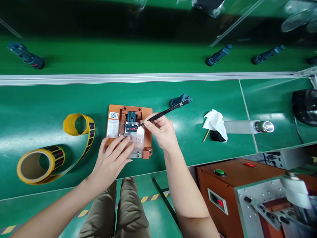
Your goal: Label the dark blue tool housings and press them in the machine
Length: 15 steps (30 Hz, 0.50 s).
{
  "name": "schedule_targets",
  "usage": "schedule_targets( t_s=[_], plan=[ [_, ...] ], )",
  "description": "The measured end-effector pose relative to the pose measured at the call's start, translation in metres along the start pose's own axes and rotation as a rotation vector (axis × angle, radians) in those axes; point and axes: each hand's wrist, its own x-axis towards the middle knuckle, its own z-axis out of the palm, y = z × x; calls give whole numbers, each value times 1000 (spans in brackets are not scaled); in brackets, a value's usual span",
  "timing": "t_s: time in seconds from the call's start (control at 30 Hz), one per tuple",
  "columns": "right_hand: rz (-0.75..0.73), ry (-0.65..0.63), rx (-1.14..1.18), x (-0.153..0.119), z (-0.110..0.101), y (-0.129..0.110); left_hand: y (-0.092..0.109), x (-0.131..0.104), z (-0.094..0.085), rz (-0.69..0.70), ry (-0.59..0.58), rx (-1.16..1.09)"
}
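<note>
- Two bare hands work over an orange fixture (pixel 148 142) on the green counter (pixel 210 94), near the edge where the person stands.
- Right grip (pixel 165 133): thumb and fingers are pinched closed around black tweezers (pixel 162 114), whose tips slant down to a dark label (pixel 131 128) with red lettering.
- That label sits at the upper part of the clear plate (pixel 140 142) on the fixture, just on the near side of a teal part (pixel 131 116). Whether the tips clasp it or merely touch it, I cannot tell from where I stand.
- Left grip (pixel 112 160): fingers spread loosely, nothing clasped, fingertips resting over the plate and the fixture's near left side. I judge that light, even pressure there serves best, since a hard push could shift everything.
- To my mind, a low tweezer angle and gentle squeeze suit so thin a label; sharp tips could scratch or crease it.
- Squaring its edges before pressing seems wise.
- The yellow label roll (pixel 57 157) lies well apart to the left, its loose strip safely away from both wrists.
</note>
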Motion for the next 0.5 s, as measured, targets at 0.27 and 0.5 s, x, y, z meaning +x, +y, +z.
schedule_targets(
  t_s=[0.27, 0.5],
  plan=[
    [-12, -7, -11, 0, -1, 1, -5, 21, -14, -14, -115, 74],
    [7, 63, 42, -2, 3, 2, -4, 28, -19, -47, -172, 72]
  ],
)
